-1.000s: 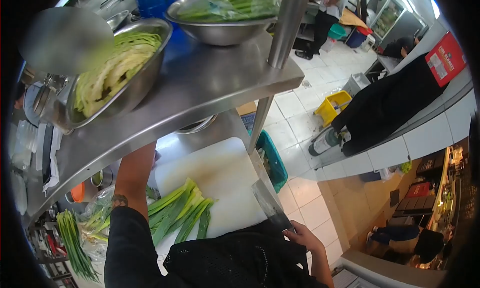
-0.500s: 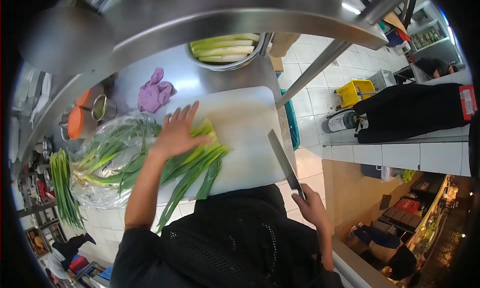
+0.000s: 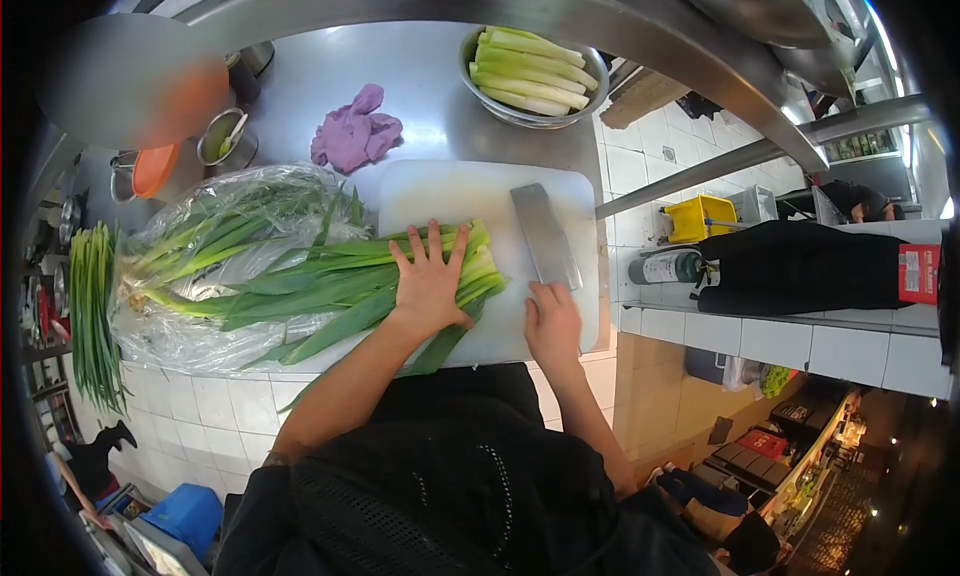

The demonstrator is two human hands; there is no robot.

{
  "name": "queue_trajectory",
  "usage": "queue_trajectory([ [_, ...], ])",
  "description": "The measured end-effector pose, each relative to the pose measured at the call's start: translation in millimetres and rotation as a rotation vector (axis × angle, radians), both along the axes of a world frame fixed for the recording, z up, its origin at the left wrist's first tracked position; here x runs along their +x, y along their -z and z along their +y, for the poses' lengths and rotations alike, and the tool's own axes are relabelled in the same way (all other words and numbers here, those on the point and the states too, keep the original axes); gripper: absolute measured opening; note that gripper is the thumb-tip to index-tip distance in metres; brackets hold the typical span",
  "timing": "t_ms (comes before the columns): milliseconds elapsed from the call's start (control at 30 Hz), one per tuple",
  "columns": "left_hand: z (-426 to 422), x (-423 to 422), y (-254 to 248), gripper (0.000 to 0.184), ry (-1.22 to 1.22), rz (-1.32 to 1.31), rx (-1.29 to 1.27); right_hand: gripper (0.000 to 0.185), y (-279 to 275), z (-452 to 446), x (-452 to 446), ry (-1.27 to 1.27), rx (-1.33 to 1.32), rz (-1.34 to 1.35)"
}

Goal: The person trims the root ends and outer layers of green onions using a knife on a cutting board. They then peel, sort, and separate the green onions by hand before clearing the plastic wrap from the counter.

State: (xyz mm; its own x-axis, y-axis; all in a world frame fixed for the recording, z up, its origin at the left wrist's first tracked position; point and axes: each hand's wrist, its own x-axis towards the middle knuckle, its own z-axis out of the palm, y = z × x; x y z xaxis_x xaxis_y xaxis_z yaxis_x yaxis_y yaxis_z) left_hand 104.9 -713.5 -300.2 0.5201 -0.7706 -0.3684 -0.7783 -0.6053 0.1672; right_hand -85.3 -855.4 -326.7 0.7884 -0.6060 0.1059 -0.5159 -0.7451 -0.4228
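My left hand, fingers spread, presses flat on a bunch of leek greens. Their cut pale ends lie on the white cutting board, and the long leaves reach left over a clear plastic bag. On the right side of the board, my right hand is closed around a knife's handle, which the fingers hide. The wide knife blade points away from me, its flat side showing, just right of the leek ends and apart from them.
A metal bowl of pale leek stalks stands behind the board, with a purple cloth to its left. Orange-lidded containers and a bunch of thin green stalks are at left. A steel shelf rail crosses overhead.
My left hand has come down from above the leek greens and lies spread on them. The knife has moved from the board's right edge inward over the board, its flat face turned up.
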Motion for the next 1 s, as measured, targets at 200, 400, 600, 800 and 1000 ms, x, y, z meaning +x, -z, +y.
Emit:
queue_trajectory([
  [200,-4.0,0.5,3.6,0.141,-0.019,0.001,0.003,0.020,25.4,-8.4,42.1,-0.114,0.104,0.002],
  [400,-1.6,-18.5,14.4,0.121,-0.015,-0.097,-0.130,0.018,14.8,-18.2,54.0,-0.289,0.013,0.170],
  [600,-12.9,-26.5,4.3,0.092,0.008,-0.164,-0.144,0.025,17.5,-31.3,50.9,-0.472,-0.072,0.201],
  [800,-11.8,-10.3,26.7,0.085,-0.005,-0.233,-0.239,0.029,18.1,-50.5,60.0,-0.596,-0.025,0.072],
  [1000,-14.7,-2.4,2.1,0.077,-0.073,-0.151,-0.218,0.033,13.9,-56.4,65.2,-0.641,-0.033,0.117],
])
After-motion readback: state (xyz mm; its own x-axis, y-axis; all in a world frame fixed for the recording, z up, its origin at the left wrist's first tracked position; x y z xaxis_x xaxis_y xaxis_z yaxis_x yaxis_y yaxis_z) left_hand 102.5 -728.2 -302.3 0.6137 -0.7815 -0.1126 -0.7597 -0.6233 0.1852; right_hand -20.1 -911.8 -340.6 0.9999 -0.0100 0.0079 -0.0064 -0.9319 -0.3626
